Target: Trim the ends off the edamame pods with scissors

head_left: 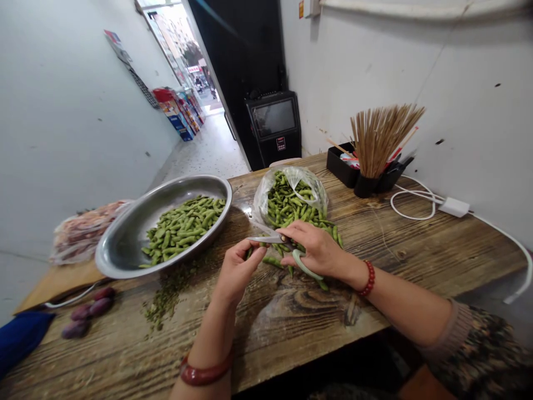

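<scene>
My right hand (313,248) grips a pair of scissors (306,265) with pale green handles, their blades apart and pointing left. Close to the blade tips, my left hand (238,268) pinches a green edamame pod (249,253), mostly hidden by the fingers. Behind both hands lies a clear plastic bag (261,195) full of edamame pods (287,203), some spilling onto the table near the scissors. To the left, a wide steel basin (120,244) holds a heap of pods (183,228). Small green trimmings (166,297) are scattered beside the basin.
Purple-red potatoes or onions (89,312) lie at the left, near a blue cloth (25,336). A bag of raw meat (85,228) rests behind the basin. At the back right stand bundled skewers (381,141), a black box (342,166) and a white cable (410,216).
</scene>
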Demonstrator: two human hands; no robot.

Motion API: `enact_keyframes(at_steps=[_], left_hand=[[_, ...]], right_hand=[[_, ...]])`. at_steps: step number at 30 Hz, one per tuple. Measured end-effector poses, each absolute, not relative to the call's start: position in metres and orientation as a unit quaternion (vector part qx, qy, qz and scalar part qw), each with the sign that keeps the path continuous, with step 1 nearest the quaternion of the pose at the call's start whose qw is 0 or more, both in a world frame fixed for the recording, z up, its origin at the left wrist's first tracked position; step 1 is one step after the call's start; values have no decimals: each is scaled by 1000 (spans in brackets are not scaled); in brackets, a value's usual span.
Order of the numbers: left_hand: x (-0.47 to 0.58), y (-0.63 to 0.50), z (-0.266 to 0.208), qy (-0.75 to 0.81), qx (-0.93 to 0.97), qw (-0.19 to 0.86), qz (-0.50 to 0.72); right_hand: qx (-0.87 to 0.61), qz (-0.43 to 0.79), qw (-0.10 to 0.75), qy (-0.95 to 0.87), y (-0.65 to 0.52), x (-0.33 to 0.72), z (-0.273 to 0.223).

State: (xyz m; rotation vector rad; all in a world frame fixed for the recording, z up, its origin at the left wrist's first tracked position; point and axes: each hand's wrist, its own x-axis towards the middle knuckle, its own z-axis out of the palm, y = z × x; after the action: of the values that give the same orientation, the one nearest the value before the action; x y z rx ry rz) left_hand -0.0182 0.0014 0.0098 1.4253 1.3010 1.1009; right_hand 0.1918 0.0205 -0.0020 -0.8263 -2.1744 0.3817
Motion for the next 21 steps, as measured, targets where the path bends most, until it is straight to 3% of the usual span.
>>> enact_keyframes(at_steps=[12,21], left_hand=[[-18,3,11,525,672,335,401],[-16,2,11,510,629,398,431]], right_hand=[[-309,141,364,-867,21,193,-3],[-312,128,345,-876,22,194,-2]])
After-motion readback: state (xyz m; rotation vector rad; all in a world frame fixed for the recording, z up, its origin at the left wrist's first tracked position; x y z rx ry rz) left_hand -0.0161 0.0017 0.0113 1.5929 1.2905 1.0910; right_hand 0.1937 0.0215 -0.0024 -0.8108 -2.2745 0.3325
